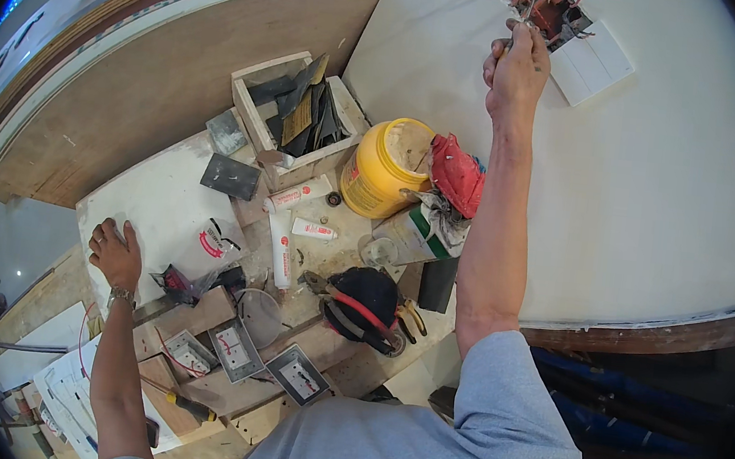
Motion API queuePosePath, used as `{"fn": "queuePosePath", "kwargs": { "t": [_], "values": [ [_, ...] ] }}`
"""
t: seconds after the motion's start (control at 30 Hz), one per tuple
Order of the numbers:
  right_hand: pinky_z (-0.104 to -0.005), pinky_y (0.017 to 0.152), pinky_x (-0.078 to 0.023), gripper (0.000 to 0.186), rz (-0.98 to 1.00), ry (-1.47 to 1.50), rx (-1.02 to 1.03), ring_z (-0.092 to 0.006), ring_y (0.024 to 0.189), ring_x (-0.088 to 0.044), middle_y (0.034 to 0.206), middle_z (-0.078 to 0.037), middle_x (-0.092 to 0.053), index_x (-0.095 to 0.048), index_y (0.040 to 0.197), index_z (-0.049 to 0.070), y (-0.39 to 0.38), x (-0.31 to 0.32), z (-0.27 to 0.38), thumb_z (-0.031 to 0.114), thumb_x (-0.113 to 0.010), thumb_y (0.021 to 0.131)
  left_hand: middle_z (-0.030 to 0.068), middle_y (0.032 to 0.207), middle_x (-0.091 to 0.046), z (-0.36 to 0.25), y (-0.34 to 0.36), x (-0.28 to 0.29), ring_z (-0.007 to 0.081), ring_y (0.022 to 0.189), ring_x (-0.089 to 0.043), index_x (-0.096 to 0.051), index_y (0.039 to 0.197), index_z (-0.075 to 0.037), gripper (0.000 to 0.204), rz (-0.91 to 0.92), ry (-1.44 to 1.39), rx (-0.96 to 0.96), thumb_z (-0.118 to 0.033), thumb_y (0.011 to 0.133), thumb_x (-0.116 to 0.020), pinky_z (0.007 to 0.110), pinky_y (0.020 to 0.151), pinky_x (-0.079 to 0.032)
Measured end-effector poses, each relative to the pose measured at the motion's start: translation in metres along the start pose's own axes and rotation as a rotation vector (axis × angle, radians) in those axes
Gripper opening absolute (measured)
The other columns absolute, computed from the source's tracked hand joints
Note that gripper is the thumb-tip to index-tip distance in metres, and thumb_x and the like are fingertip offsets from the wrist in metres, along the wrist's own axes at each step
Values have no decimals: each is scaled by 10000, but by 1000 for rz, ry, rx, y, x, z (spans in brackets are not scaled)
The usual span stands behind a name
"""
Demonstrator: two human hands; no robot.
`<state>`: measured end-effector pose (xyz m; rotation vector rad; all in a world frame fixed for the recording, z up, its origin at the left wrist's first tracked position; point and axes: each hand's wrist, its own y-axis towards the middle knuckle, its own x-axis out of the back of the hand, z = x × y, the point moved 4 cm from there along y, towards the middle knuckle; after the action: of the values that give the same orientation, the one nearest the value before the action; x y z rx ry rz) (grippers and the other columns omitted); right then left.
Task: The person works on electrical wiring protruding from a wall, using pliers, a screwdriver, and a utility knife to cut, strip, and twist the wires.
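My right hand reaches up to an opening in the white panel, where a reddish-brown wiring box holds several red and dark wires. Its fingers are closed in a pinch at the box's edge; what they grip is too small to make out. Just beside that hand, a white cover plate sits against the panel. My left hand rests palm down with fingers spread on a white board, holding nothing. A red-and-white plastic packet lies on that board, to the right of the hand.
Pliers with red handles lie on a dark cap. A yellow tub, white tubes and a wooden box of sandpaper sheets stand mid-bench. Nearer are grey wall boxes and a screwdriver. A curved wooden partition borders the left.
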<state>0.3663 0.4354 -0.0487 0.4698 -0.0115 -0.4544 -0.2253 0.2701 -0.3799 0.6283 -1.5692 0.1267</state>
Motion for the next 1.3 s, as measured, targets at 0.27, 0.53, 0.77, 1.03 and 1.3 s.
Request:
{"fn": "queuePosePath", "kwargs": {
  "t": [0.27,0.53,0.77,1.03,1.3],
  "values": [
    [-258,404,-312,267,-67,-120,66,-68,463,-403,656,-14,-505,-556,1078,7,6,5,6,267,-504,1051,118,1357,-541,-1,1,2,350,1297,-453,-541,1302,-110,440,-4,-13,-5,-452,1025,-523,552,1015,-353],
    [-264,401,-294,203,-69,-159,119,-62,451,-376,620,12,-475,-538,1027,43,13,7,-2,243,-511,1046,119,1354,-544,1,1,1,353,1295,-454,-536,1309,-114,444,-8,-6,-8,-460,1032,-506,560,1014,-354],
    [-270,408,-294,185,-47,-59,19,-74,455,-376,649,-11,-505,-538,1046,50,10,7,-6,233,-510,1044,129,1374,-540,1,1,-1,359,1309,-449,-532,1314,-114,448,-1,-3,-9,-462,1034,-503,568,1017,-358],
    [-235,517,-367,332,-38,-292,365,-72,575,-473,686,-7,-535,-603,1182,-14,15,5,16,278,-565,1029,136,1363,-547,1,1,-1,365,1305,-458,-539,1307,-110,450,-11,12,-11,-464,1032,-507,574,1011,-363],
    [-252,417,-304,301,-84,-182,122,-57,474,-415,683,-6,-521,-582,1105,-24,0,13,-7,267,-573,1029,130,1357,-548,3,2,-3,360,1303,-460,-542,1307,-114,444,-11,9,-4,-463,1034,-506,570,1013,-359]
  ]
}}
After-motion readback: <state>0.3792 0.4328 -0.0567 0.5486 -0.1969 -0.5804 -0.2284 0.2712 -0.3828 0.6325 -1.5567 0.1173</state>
